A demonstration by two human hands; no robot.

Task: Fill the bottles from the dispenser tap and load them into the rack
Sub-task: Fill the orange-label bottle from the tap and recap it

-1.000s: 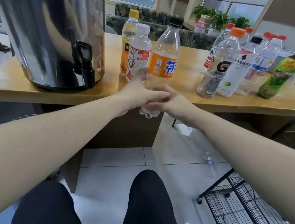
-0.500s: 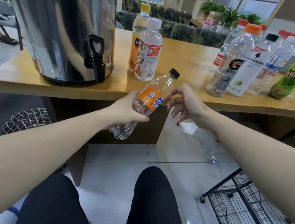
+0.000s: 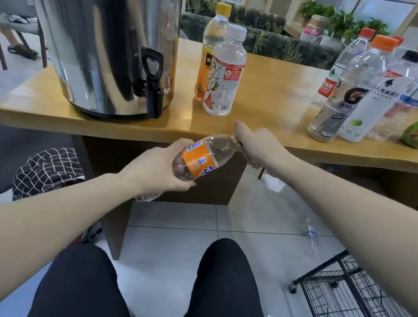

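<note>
Left hand point(image 3: 161, 168) gripped the tilted orange-label bottle point(image 3: 200, 157) round its body; right hand point(image 3: 258, 148) curled over its cap, near the surface point(image 3: 269, 100) edge

One big shiny dispenser point(image 3: 99, 39) is sitting on the counter point(image 3: 261, 99), and it is showing one black tap point(image 3: 150, 84). Two bottles are standing just beside it: one with a yellow cap point(image 3: 212, 49) and one with a white cap point(image 3: 225, 71). One more group of bottles point(image 3: 366, 93) is standing at the right end; at least seven are showing there, but they are crowding together, so the exact number is hard to tell. One bottle with an orange label point(image 3: 200, 157) is being held by two hands, the left hand point(image 3: 160, 168) and the right hand point(image 3: 258, 148). One small bottle point(image 3: 311, 237) is lying on the floor. One black wire rack point(image 3: 357, 310) is standing at the lower right.
</note>
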